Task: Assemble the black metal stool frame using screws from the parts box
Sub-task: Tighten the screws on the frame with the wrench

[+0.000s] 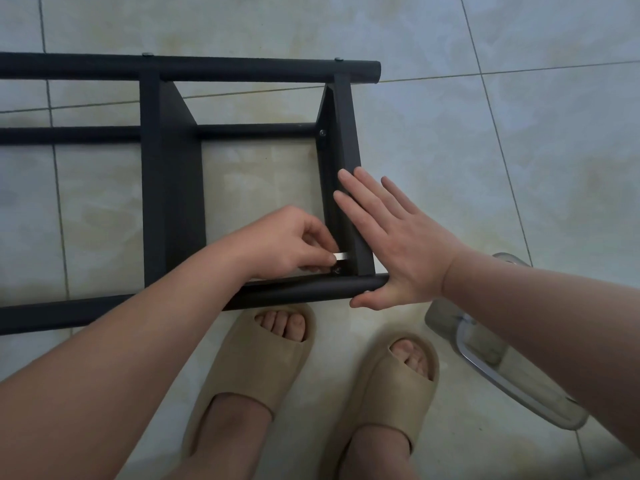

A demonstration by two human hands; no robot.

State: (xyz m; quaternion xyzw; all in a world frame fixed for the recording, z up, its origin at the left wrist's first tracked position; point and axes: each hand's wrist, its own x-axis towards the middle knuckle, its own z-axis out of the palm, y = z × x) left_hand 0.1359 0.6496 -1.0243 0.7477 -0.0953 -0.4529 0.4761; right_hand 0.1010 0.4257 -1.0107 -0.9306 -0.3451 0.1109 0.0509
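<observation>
1. The parts box (443, 318) sits just beside the stool frame (169, 188).
2. Our left hand (287, 242) pinches a silver tool (341, 255) at the frame's near corner.
3. Our right hand (398, 244) presses flat on the frame's end.
4. The frame lies on the floor (519, 133). It looks stiff and heavy, so we hold its thick bars.

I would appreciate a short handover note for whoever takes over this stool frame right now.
Left hand: pinches a small silver wrench at the screw in the near right corner.
Right hand: flat and open, pressing the right crossbar and the near tube's end.
Black stool frame lies on the tiled floor; clear parts box beside it, under the right forearm.
Done: screw heads show at both far tube joints.
Left: finish this corner screw; no screw is visible at the near left joint, so check it.
</observation>
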